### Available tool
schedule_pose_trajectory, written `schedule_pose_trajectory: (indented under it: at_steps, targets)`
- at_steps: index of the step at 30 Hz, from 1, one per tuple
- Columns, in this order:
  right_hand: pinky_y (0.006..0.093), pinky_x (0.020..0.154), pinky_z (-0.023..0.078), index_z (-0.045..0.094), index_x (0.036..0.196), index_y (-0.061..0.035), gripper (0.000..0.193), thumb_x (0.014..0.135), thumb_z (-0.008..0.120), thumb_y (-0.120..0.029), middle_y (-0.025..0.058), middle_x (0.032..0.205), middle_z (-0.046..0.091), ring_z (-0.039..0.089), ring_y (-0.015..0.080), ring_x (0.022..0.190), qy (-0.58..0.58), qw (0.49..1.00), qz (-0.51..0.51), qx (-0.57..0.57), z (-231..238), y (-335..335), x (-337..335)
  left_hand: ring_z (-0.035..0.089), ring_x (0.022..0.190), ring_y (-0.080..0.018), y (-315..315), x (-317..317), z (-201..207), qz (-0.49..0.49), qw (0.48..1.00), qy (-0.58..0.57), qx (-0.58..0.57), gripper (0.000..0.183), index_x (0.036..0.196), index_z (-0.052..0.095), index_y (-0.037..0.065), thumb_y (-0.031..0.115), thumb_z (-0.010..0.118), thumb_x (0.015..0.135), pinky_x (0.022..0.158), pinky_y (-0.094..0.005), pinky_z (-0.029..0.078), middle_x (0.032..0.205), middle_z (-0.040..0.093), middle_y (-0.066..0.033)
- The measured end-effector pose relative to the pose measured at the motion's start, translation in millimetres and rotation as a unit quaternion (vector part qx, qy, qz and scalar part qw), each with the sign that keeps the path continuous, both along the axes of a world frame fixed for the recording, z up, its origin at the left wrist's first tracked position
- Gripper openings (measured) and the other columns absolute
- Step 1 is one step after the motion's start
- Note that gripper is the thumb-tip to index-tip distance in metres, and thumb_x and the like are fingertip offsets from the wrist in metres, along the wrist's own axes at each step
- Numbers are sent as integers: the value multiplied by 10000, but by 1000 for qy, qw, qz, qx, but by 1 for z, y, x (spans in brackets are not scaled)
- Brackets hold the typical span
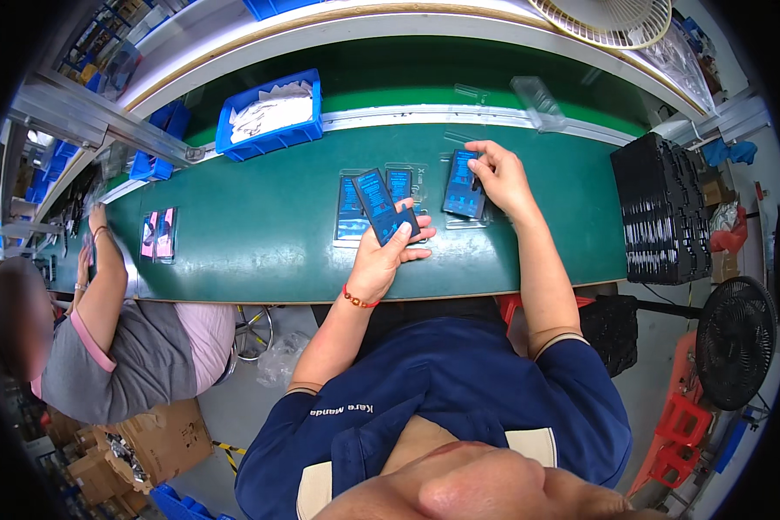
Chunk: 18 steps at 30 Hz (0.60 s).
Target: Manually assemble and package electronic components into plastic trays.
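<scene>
My left hand [388, 250] holds a flat black phone battery [376, 196] with blue print, thumb on top and fingers spread underneath. That battery is tilted over a clear plastic tray [345, 243], where more batteries [398, 184] of the same kind lie side by side. To the right, my right hand [504, 180] pinches the edge of another phone battery [464, 189]. This one lies at a slight slant over a second clear tray [479, 223]; whether it is lifted off the tray I cannot tell.
A blue bin [273, 143] of white slips stands at the back left. Stacked black trays [661, 208] rise at the table's right end. Pink-and-black pieces [159, 235] lie on the green table [260, 234] near a co-worker [139, 355]. A clear plastic box [536, 102] leans behind.
</scene>
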State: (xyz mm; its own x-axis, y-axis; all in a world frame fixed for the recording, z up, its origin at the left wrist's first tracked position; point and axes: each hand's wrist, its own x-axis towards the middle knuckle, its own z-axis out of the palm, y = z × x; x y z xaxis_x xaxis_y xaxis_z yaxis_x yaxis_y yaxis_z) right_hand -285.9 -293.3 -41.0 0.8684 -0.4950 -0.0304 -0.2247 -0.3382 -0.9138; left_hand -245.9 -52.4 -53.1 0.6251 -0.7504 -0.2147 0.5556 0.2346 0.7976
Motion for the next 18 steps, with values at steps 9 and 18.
schedule_pose_trajectory:
  at_steps: [9, 18]
  targets:
    - [397, 851, 408, 639, 1089, -75, 337, 770, 711, -158, 91, 918, 583, 564, 268, 908, -22, 932, -44, -359, -18, 11, -2, 611, 1048, -276, -6, 3, 0, 8, 1000, -16, 5, 541, 1409, 278, -14, 163, 529, 963, 792, -359, 567, 1201, 551, -204]
    - [363, 842, 468, 654, 1114, -47, 438, 723, 773, -206, 136, 998, 572, 560, 300, 969, -44, 968, 13, -246, -14, 6, -5, 618, 1031, -274, -11, 2, -3, 4, 1000, -20, 4, 559, 1413, 261, -15, 158, 536, 958, 771, -350, 574, 1192, 555, -213]
